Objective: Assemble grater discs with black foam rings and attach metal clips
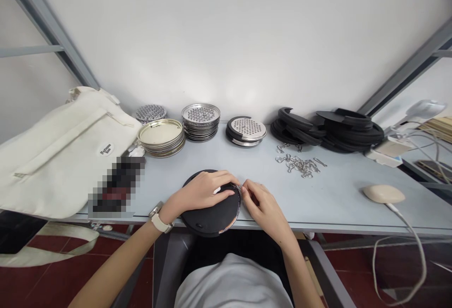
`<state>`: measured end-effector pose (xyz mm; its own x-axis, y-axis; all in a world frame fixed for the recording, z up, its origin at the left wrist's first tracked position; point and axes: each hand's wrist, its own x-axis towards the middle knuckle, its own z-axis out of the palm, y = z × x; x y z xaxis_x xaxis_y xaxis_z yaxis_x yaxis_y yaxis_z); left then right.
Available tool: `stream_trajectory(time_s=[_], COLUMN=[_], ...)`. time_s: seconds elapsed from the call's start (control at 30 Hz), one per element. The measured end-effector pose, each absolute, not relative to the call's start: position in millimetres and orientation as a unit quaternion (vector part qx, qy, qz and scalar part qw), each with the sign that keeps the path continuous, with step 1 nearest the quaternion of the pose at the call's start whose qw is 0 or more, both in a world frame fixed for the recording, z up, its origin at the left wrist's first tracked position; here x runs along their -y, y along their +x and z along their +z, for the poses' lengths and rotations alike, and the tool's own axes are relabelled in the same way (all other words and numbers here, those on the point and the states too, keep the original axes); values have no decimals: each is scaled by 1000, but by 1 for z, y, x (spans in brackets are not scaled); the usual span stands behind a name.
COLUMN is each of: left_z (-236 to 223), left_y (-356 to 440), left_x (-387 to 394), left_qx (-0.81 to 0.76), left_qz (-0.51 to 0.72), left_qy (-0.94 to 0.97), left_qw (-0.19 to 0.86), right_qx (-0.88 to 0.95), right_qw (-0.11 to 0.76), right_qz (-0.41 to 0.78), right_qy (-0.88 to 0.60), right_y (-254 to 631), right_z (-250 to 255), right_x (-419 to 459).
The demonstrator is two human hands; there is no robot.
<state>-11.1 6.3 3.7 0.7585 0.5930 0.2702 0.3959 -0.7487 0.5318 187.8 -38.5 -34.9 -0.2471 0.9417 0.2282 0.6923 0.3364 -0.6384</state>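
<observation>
Left hand (206, 189), thumb and fingers parted, overlies the black disc (208, 216); right hand (262, 204) pinches a metal clip (238, 187) (apparently) at the disc's right rim.

You're at what looks like a small home or dorm workspace rather than a factory floor: your pale surface (339, 204) stands against a plain white wall (240, 30), between grey metal frames (52, 30) like those of a shelf or bunk, over dark red floor tiles (52, 270); a soft cream bag (63, 157) lies at your left, chargers and cables (391, 148) sit at your right, and stacked perforated discs (201, 115), black rings (349, 131) and loose metal clips (300, 164) give it the look of a light assembly spot
</observation>
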Motion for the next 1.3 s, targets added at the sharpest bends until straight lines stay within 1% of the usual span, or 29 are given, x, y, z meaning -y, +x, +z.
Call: stream_trajectory(time_s=[0.1,0.23,0.6,1.3], left_z=[4,4,1,1], left_y=[-11,-12,-12,-13], left_x=[-6,-5,-7,-7], left_qx=[-275,-281,-299,-293], left_qz=[212,204,199,200], left_qy=[910,911,909,911], left_qw=[227,221,211,212], right_qx=[760,757,770,761], right_qw=[304,316,309,314], right_qz=[191,201,186,209], right_qy=[-542,-536,-526,-528], right_y=[186,186,187,186], right_z=[-35,-33,-35,-33], right_x=[39,40,40,41])
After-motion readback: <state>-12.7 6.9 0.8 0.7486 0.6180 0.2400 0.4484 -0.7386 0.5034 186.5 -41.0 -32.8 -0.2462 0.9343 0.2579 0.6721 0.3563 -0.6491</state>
